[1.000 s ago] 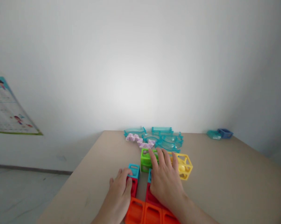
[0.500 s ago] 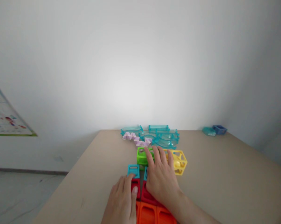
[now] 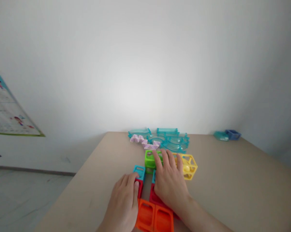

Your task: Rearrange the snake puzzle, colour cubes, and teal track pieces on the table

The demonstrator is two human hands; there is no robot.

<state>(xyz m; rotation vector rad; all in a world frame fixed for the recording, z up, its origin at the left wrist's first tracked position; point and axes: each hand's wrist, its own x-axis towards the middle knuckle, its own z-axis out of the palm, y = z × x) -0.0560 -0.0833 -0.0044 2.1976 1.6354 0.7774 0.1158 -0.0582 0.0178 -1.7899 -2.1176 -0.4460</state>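
My left hand (image 3: 124, 200) is closed around the left side of a red cube block (image 3: 140, 188), which joins a light-blue block (image 3: 140, 172) ahead of it. My right hand (image 3: 170, 180) lies over the right part of the blocks. Its fingers are bent across the row where a green open-frame block (image 3: 150, 159) meets a yellow one (image 3: 190, 166). Under its palm are another red block (image 3: 157, 196) and a sliver of light-blue block (image 3: 153, 176). Orange blocks (image 3: 146, 215) join the near end, partly cut off by the frame. A gap separates the two red-and-blue columns.
Clear teal track pieces (image 3: 176, 141) and a lilac zigzag strip (image 3: 151, 144) lie at the back of the beige table (image 3: 232, 183). A teal piece (image 3: 221, 135) and a blue open box (image 3: 233, 134) stand at the back right, by the wall. A poster (image 3: 10, 109) hangs left.
My left hand has swung the left red and light-blue blocks leftward, widening the gap beside them. The orange blocks have turned and shifted left. My right hand keeps its hold; the view has shifted slightly.
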